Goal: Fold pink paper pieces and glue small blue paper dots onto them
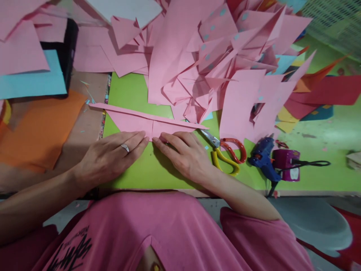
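Note:
A pink folded paper [135, 122] lies on the green table [169, 165], with a narrow folded strip along its far edge and a crease down its middle. My left hand [114, 156], wearing a ring, presses its fingers flat on the near left part of the paper. On the near right part rests my right hand [187, 154], fingers laid on the sheet and its thumb beside the crease. Scissors [222, 146] with one red and one yellow handle lie right of my right hand, their blades partly under the paper's right tip.
Many cut and folded pink sheets [180, 49] pile up at the back. At the right are a blue glue gun [265, 156] and a purple box [287, 162] with a black cord. Orange felt-like sheets [42, 131] lie left, a grey stool [313, 222] below right.

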`<state>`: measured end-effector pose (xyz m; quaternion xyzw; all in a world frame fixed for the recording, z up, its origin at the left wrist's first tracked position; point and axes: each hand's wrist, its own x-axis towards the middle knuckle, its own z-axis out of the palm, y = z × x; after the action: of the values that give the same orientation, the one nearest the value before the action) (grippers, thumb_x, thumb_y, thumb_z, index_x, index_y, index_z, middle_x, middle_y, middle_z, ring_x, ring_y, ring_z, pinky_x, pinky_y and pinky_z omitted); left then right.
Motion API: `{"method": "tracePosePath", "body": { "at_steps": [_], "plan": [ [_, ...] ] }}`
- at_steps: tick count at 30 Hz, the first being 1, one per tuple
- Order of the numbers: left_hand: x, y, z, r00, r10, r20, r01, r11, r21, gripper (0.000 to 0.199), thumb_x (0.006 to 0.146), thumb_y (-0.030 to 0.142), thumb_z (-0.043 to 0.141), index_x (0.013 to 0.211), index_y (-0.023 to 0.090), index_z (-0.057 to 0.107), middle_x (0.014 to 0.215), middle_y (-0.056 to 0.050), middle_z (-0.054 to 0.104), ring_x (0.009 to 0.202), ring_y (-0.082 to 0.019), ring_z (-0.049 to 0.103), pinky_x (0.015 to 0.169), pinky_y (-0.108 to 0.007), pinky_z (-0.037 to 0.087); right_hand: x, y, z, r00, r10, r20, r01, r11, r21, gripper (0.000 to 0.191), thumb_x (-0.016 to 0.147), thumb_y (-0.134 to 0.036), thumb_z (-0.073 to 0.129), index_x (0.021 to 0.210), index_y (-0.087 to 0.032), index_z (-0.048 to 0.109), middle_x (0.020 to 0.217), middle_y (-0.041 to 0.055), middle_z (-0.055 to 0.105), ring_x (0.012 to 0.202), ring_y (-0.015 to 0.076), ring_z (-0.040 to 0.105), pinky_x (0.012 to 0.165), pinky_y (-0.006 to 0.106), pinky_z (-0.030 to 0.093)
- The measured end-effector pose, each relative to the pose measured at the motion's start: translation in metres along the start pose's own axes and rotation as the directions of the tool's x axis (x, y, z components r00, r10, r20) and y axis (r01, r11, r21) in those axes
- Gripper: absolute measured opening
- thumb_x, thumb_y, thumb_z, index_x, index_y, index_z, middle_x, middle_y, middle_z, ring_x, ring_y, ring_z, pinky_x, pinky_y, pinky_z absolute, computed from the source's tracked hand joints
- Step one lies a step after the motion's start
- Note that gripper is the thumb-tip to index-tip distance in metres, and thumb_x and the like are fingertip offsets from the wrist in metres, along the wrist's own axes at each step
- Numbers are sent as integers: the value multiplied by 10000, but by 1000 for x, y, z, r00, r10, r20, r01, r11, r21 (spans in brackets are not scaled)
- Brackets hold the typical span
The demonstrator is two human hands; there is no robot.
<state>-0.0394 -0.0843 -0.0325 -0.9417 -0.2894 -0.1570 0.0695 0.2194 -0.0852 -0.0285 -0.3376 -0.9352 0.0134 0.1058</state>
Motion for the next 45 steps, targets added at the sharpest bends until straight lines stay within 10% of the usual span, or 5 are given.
{"method": "tracePosePath", "body": {
  "at_steps": [45],
  "plan": [
    [15,16,-5,987,-19,161,17,1000,14,413,1002,268,548,1282,-19,648,1239,-225,729,1103,-321,716,954,-479,589,-20,-3,-14,998,29,-50,-39,978,-206,210,1000,-204,614,1191,-144,678,1247,61,754,1119,202,612,973,376,396]
  ]
}}
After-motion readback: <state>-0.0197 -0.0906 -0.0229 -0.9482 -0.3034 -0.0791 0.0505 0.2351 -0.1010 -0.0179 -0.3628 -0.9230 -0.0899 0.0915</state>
